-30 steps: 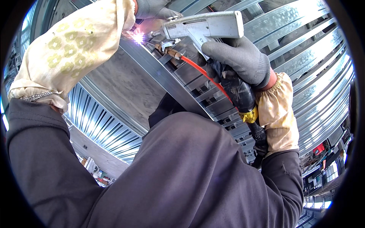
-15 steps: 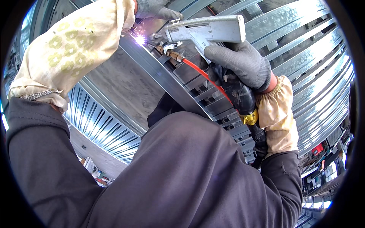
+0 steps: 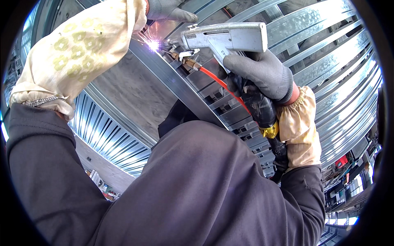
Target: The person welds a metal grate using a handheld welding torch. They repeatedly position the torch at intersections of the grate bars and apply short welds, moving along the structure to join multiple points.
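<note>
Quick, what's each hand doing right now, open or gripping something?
Left grey-gloved hand: partly out of view; open or closed cannot be told.
Right grey-gloved hand: closed, holding the silver-grey, pistol-shaped tool by its grip.

Smooth shiny metal beam (image 3: 174, 80); scuffed satin welding gun (image 3: 236, 36); glossy plastic-looking hose (image 3: 221, 83); matt cloth sleeves (image 3: 80, 57)
</note>
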`<state>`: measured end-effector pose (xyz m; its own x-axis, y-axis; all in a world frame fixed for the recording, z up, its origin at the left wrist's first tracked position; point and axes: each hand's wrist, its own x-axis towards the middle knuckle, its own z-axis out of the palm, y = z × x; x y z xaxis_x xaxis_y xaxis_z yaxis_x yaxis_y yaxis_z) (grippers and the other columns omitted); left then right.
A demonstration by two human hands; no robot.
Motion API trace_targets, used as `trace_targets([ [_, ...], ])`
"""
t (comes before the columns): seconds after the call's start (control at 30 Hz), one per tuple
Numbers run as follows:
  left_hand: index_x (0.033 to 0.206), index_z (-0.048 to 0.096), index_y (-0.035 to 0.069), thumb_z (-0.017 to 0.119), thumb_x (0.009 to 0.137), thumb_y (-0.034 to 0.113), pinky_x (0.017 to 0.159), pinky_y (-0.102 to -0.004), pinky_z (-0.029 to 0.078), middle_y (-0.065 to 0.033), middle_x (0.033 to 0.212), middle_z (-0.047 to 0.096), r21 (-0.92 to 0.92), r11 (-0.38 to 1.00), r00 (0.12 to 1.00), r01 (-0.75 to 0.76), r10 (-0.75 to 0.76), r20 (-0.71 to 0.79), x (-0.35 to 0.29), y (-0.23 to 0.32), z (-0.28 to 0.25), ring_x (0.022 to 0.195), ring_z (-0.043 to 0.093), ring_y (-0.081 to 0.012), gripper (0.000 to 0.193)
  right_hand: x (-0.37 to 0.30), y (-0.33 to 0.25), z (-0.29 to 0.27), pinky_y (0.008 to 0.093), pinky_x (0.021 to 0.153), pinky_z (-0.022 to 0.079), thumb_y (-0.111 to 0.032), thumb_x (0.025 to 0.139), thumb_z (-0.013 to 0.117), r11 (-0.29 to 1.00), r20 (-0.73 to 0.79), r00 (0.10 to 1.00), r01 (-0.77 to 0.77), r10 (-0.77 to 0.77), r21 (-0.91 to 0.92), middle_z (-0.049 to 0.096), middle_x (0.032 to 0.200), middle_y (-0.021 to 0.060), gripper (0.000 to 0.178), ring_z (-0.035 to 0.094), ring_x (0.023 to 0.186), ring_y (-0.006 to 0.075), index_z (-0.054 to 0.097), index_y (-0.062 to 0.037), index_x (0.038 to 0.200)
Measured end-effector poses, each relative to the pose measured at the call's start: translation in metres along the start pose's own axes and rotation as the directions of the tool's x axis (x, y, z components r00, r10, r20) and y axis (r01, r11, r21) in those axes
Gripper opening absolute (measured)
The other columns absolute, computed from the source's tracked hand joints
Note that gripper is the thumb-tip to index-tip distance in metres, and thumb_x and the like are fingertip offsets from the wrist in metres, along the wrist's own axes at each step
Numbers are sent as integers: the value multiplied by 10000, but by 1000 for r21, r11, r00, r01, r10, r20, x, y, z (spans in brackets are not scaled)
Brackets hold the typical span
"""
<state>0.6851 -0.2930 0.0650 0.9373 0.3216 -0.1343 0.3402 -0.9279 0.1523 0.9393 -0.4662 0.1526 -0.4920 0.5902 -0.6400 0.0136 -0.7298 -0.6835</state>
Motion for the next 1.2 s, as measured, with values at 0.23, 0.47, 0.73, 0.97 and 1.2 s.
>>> trace_targets([
  [0.23, 1606, 194, 87, 610, 811, 706, 1210, -620, 64, -228, 1640, 190, -7, 1000, 1000, 7, -7, -2, 0, -1, 1, 1495, 79, -519, 1090, -3, 5, -2, 212, 532, 515, -316, 928, 687, 1000, -4, 1000, 5, -5, 8, 685, 900, 63, 447, 657, 663, 81, 624, 60, 1162],
  [0.47, 1601, 210, 84, 618, 811, 692, 1202, -624, 90, -231, 1631, 213, 11, 1000, 1000, 28, -28, -1, -3, 3, -2, 1483, 115, -527, 1077, -7, -1, -1, 206, 534, 518, -334, 922, 692, 999, 6, 1000, -19, 19, -33, 684, 873, 60, 454, 647, 650, 71, 632, 56, 1148],
  [0.73, 1599, 220, 81, 624, 809, 686, 1199, -623, 97, -235, 1626, 224, 0, 1000, 999, -2, 2, -37, 0, 0, 1, 1477, 128, -528, 1074, -10, 3, -1, 207, 513, 511, -328, 923, 685, 999, -22, 999, -34, 33, -38, 693, 850, 68, 408, 648, 634, 77, 654, 40, 1095],
  [0.97, 1594, 235, 74, 636, 803, 682, 1198, -622, 101, -237, 1623, 230, -2, 1000, 999, -8, 8, -46, -1, -1, 3, 1478, 131, -522, 1075, -16, 4, 1, 228, 536, 521, -311, 929, 683, 998, -36, 998, -56, 57, 11, 697, 889, 84, 432, 662, 656, 102, 630, 38, 1178],
  [1.2, 1588, 246, 66, 648, 802, 666, 1191, -626, 121, -234, 1621, 237, -12, 1000, 998, -18, 17, -57, -2, -2, 2, 1470, 140, -523, 1068, -19, 3, 1, 237, 546, 526, -294, 931, 681, 996, -24, 996, -83, 84, 26, 698, 903, 92, 450, 669, 663, 116, 605, 31, 1232],
])
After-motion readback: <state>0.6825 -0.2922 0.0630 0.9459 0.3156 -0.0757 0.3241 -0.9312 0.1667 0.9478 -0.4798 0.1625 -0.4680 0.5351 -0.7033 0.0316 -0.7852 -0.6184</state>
